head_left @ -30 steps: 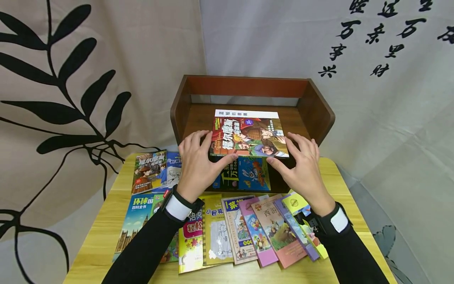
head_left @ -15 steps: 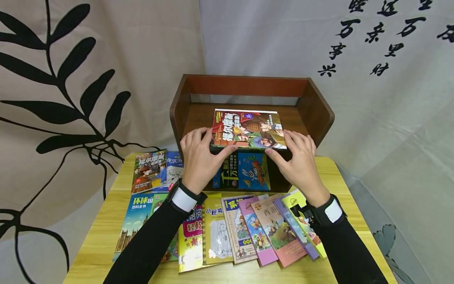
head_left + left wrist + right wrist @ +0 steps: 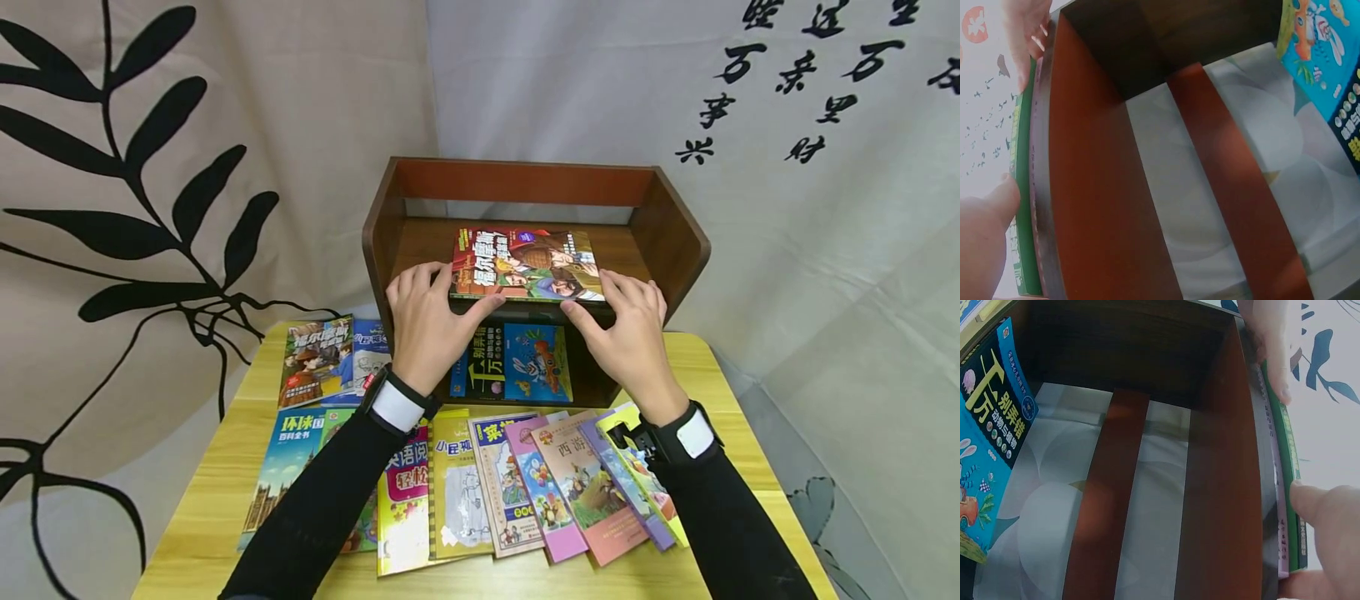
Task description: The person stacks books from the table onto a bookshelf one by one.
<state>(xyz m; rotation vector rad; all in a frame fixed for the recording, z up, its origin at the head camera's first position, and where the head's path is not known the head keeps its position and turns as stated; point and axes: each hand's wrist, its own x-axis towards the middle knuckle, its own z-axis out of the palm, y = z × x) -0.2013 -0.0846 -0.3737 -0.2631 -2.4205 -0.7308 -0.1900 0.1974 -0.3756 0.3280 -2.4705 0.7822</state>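
A red-covered book with cartoon figures [image 3: 528, 265] tops a low stack on the upper board of the brown wooden rack [image 3: 678, 225]. My left hand [image 3: 435, 329] holds its left side, fingers along the edge and thumb at the front. My right hand [image 3: 630, 333] does the same on the right. Both wrist views show thumbs at the stack's front edges: a green spine [image 3: 1024, 144] lies over a purple-pink spine [image 3: 1275, 506], which rests on the board. In the lower compartment lies a blue and black book with a rabbit [image 3: 536, 362].
Several thin books, among them a yellow spiral one [image 3: 457, 492] and a pink one [image 3: 588, 483], fan out along the table [image 3: 202, 517] before the rack. More books [image 3: 318, 362] lie at the left. A curtain [image 3: 562, 75] hangs behind.
The red-covered book has slid back and lies lower on the stack; the white strip behind it has gone from view. Both hands have moved forward with it.
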